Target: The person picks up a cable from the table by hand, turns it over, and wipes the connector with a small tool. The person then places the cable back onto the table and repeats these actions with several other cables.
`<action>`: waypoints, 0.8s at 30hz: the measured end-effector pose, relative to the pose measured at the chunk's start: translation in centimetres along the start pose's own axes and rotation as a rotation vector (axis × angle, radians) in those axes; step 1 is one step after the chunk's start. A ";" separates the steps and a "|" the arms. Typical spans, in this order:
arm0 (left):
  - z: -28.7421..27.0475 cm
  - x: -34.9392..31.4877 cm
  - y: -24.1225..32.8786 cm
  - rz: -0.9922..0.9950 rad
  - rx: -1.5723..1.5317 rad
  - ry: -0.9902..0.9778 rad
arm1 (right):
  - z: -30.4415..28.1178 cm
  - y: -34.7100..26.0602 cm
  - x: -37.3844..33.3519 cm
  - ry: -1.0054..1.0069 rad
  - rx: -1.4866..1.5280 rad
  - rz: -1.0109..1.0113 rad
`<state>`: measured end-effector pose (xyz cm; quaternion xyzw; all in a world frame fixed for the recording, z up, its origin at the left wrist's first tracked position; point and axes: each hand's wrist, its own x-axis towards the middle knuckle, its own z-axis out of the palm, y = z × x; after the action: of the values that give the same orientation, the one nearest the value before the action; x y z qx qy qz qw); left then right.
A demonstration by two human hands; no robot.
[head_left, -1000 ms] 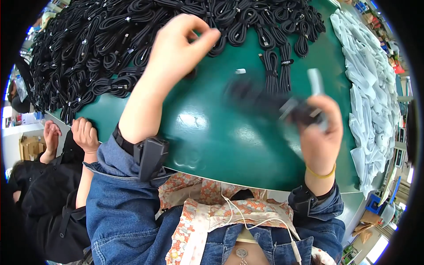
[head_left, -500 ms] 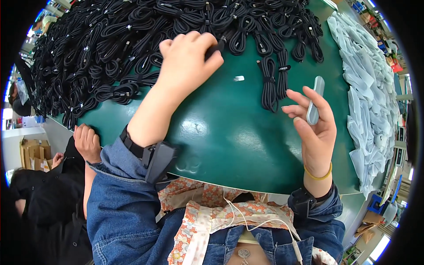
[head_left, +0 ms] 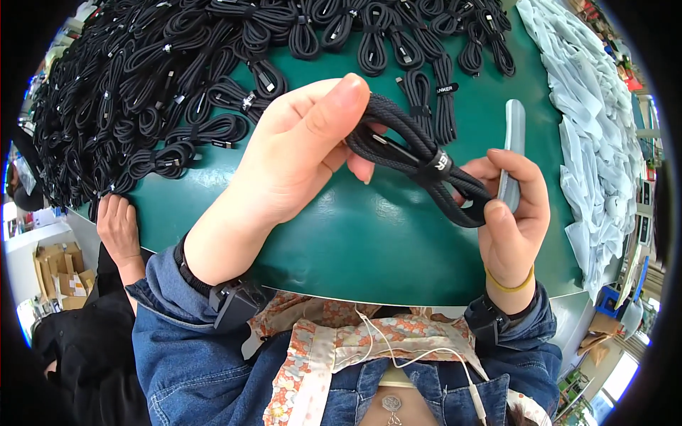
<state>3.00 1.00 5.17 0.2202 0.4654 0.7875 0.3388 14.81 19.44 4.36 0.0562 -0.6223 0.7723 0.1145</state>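
Cable bundle point(head_left: 425, 167) held above green table point(head_left: 369, 263); clamped at one end by fingers of left hand point(head_left: 302, 142), at the other by fingers of right hand point(head_left: 514, 238), along with grey strip point(head_left: 517, 135).

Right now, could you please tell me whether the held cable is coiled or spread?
Coiled: the black cable, between left hand and right hand, shows loops bound by a strap.

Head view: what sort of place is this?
Likely a factory or workshop: a heap of bundled black cables, a pile of pale, film-like pieces and another person's hand at the same green table.
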 end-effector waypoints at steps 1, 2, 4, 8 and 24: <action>-0.2 -0.1 -0.1 -0.014 -0.078 -0.068 | 0.0 0.0 0.0 -0.003 0.002 0.005; -0.2 -0.1 -0.1 -0.014 -0.080 -0.063 | 0.0 0.0 -0.1 0.031 0.022 0.012; 0.0 -0.2 0.0 -0.038 -0.091 -0.096 | 0.0 0.0 -0.1 0.098 0.061 0.027; 0.2 -0.3 -0.7 -0.032 -0.152 -0.066 | -0.1 0.0 -0.2 0.147 0.159 0.143; 0.7 -0.8 -0.9 -0.106 -0.124 0.036 | 2.5 1.1 -0.9 0.052 0.306 0.474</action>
<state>4.34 1.10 4.69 0.1598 0.4328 0.7996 0.3845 15.21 16.68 3.64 -0.0941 -0.4910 0.8637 -0.0634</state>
